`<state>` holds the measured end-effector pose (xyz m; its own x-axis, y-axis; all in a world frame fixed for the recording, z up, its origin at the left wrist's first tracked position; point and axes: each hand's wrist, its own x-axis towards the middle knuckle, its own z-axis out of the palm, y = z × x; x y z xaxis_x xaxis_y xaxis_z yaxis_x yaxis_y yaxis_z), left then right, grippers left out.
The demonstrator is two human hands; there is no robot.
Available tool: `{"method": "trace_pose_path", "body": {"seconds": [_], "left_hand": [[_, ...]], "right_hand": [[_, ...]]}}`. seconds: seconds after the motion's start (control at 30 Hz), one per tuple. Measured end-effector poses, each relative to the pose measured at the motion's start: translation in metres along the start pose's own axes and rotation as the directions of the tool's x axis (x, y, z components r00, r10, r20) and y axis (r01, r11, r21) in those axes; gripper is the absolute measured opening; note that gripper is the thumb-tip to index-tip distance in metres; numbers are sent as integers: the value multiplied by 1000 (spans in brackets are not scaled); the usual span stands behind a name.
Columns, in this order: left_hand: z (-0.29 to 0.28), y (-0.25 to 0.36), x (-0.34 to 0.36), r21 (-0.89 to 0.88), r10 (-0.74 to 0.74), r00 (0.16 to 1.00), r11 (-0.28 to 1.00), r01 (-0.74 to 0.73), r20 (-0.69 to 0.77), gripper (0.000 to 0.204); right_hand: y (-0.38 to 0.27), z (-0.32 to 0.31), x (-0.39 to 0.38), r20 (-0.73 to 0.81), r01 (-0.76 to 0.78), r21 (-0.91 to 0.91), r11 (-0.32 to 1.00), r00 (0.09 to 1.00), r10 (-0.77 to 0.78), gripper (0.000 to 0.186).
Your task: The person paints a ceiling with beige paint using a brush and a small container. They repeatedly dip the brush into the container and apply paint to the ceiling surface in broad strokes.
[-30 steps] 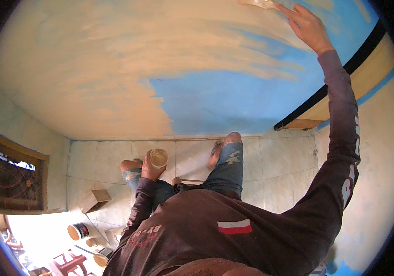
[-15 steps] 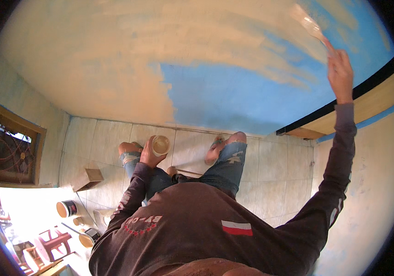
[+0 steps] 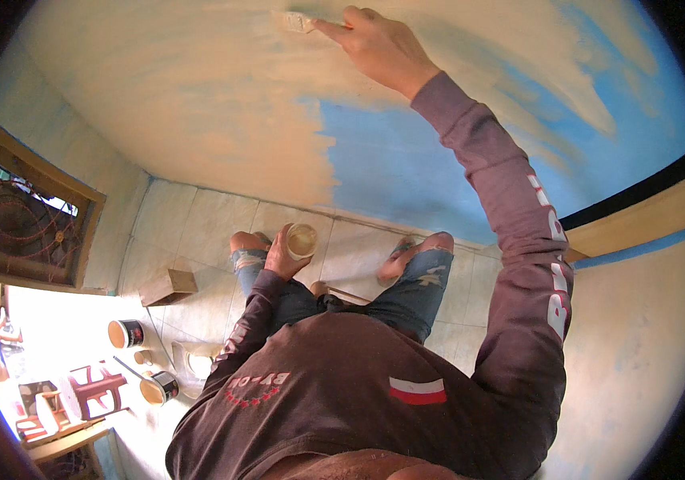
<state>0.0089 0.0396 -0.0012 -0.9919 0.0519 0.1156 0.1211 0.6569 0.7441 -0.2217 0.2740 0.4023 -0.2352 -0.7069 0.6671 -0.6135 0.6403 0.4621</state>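
My right hand (image 3: 382, 50) is closed around the handle of a flat paintbrush (image 3: 298, 22), whose bristles meet the upper part of the wall. Cream paint (image 3: 222, 112) covers much of that wall, with a blue area (image 3: 406, 164) low in the middle and blue showing through streaks at the right. Down by my left knee, my left hand (image 3: 283, 254) grips a small round cup (image 3: 302, 240) with pale cream paint inside. The cup is apart from the wall, its opening facing up.
To the left on the tiled floor (image 3: 168, 200) are a wooden block (image 3: 170, 287), a paint bucket (image 3: 126, 334) and another bucket (image 3: 158, 387) with a stick across it. Farther left stand a red plastic stool (image 3: 96, 390) and a wooden window frame (image 3: 90, 232). A dark-edged ledge (image 3: 638, 216) juts out at right.
My right hand has swept the paintbrush left across the wall, from the upper right to the upper middle. My left hand still holds the cup; the whole view has shifted slightly.
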Motion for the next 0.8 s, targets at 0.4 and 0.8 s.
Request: {"method": "trace_pose_path", "body": {"seconds": [0.4,0.8], "left_hand": [[-1,2,-3,-47,11,999,999,-13,-38,96],[-2,3,-1,-79,8,999,997,-5,36,94]], "right_hand": [[26,-21,-69,76,-52,-84,995,995,59,55],[74,-144,-237,299,-288,-375,881,862,409,58]]}}
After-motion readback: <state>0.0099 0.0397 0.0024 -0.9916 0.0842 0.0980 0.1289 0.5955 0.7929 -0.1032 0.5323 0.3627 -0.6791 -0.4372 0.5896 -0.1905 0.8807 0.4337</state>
